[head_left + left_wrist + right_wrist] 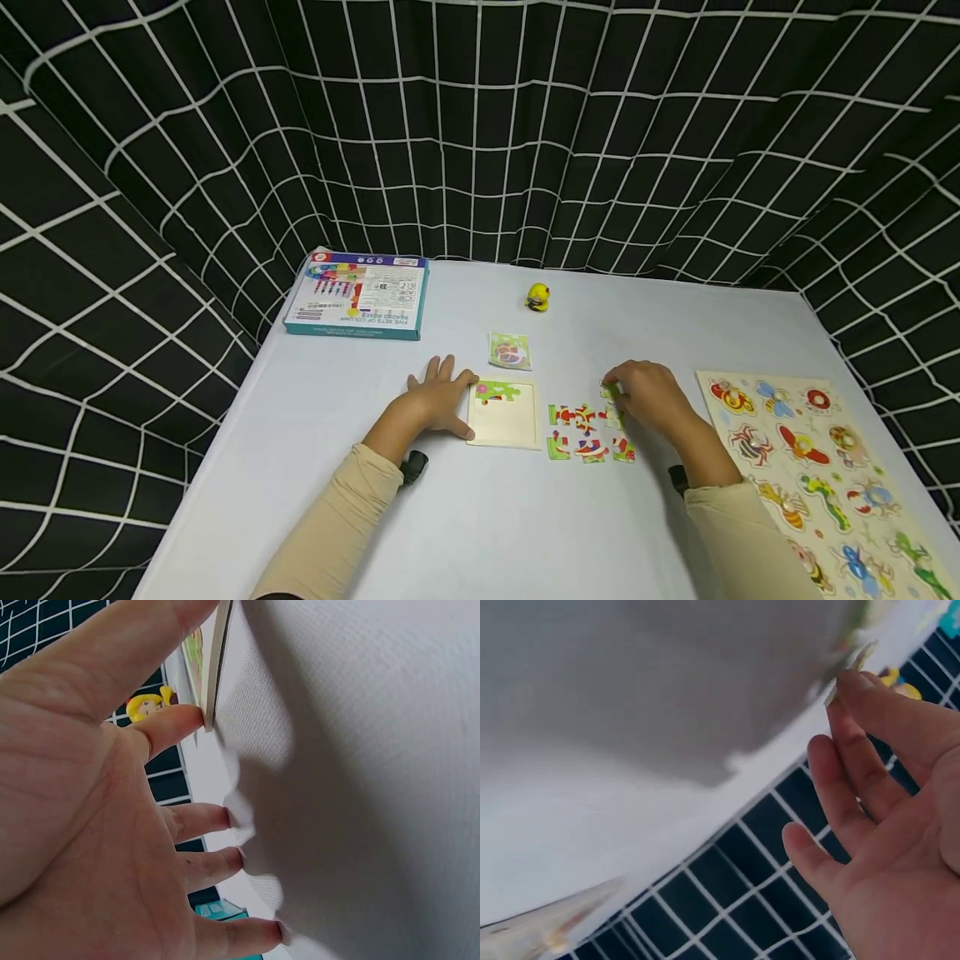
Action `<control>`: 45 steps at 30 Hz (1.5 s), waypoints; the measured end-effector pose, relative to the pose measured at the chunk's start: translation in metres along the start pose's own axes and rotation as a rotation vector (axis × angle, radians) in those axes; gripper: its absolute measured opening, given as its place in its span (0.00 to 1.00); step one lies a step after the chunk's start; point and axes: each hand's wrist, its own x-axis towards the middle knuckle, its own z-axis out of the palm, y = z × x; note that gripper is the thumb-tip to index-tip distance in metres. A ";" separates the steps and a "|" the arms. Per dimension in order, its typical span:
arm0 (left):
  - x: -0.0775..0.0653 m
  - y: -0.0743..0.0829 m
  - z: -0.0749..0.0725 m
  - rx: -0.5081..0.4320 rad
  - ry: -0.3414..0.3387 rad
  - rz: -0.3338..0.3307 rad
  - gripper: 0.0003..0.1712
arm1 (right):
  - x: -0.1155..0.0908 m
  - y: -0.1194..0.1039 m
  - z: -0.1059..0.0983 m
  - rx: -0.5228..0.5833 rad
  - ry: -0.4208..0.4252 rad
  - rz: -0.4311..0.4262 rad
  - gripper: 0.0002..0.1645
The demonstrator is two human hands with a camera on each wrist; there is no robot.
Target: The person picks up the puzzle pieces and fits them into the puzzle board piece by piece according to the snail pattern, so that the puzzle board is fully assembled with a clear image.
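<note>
A shallow wooden puzzle tray [504, 423] lies on the table, with joined green pieces [498, 391] along its top edge. At its left side rests my left hand [437, 402], fingers spread, thumb and index finger touching the tray's edge [213, 682]. To the right of the tray, my right hand [651, 395] pinches a small green puzzle piece [609, 389]. In the right wrist view this thin piece [862, 660] shows edge-on between thumb and index finger. Loose red, white and green puzzle pieces [590, 450] lie in rows between the tray and that hand.
Behind the tray lies a small picture card [510, 351], with a yellow duck toy [537, 297] farther back. A flat toy box [357, 297] stands at the back left. On the right is a large insect puzzle board [787, 417]. A black gridded curtain [480, 125] surrounds the table.
</note>
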 end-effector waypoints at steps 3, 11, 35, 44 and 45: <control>0.001 0.002 0.002 -0.001 -0.012 0.002 0.52 | 0.000 -0.012 -0.003 0.007 0.006 -0.014 0.17; 0.001 0.006 0.005 0.002 -0.011 0.001 0.52 | 0.018 -0.061 0.003 0.037 0.015 -0.176 0.16; 0.002 0.007 0.000 0.022 0.004 -0.004 0.52 | 0.029 -0.094 0.021 0.020 0.021 -0.233 0.13; 0.003 0.002 0.002 0.006 0.001 -0.016 0.52 | 0.022 -0.097 0.016 -0.022 -0.061 -0.225 0.15; 0.003 0.002 0.003 0.005 -0.001 -0.019 0.52 | 0.022 -0.096 0.016 -0.013 -0.052 -0.233 0.16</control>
